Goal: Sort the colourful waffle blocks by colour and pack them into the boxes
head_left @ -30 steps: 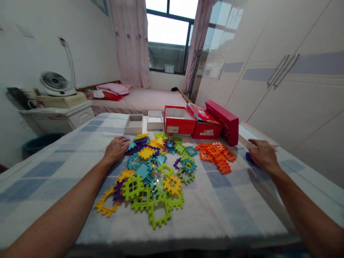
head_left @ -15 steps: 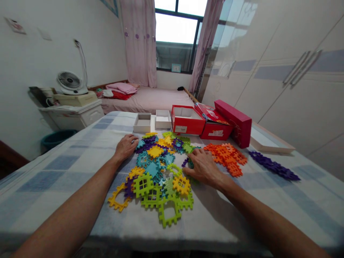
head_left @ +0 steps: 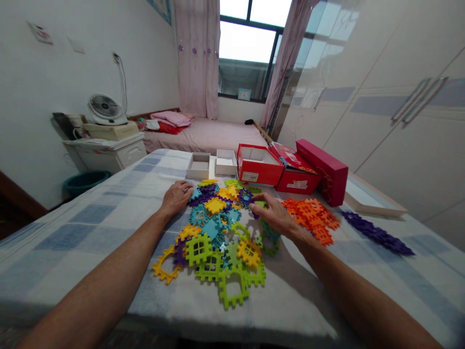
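Note:
A mixed pile of plastic interlocking tiles with notched edges lies before me. A yellow tile [head_left: 215,205] sits near its middle, with light-blue tiles [head_left: 213,229] around it. Green window tiles [head_left: 198,249] form the near side, beside a yellow frame tile [head_left: 166,264]. My left hand [head_left: 177,196] rests at the pile's far left edge, fingers stretched over blue and purple tiles. On the other side, my right hand [head_left: 272,212] hovers low with thumb and fingers apart, fingertips beside a purple tile [head_left: 246,196]. Green and blue tiles are partly hidden under its palm.
Orange tiles [head_left: 311,215] are heaped to the right, and a row of purple tiles [head_left: 376,232] lies farther right. Small white boxes [head_left: 198,166], an open red box [head_left: 260,166], a closed crimson box [head_left: 323,169] and a shallow tray [head_left: 374,202] line the table's far side.
My right hand has moved away from me and slightly left over the pile, its fingers spreading more. My left hand stays in place. The whole view has shifted a little.

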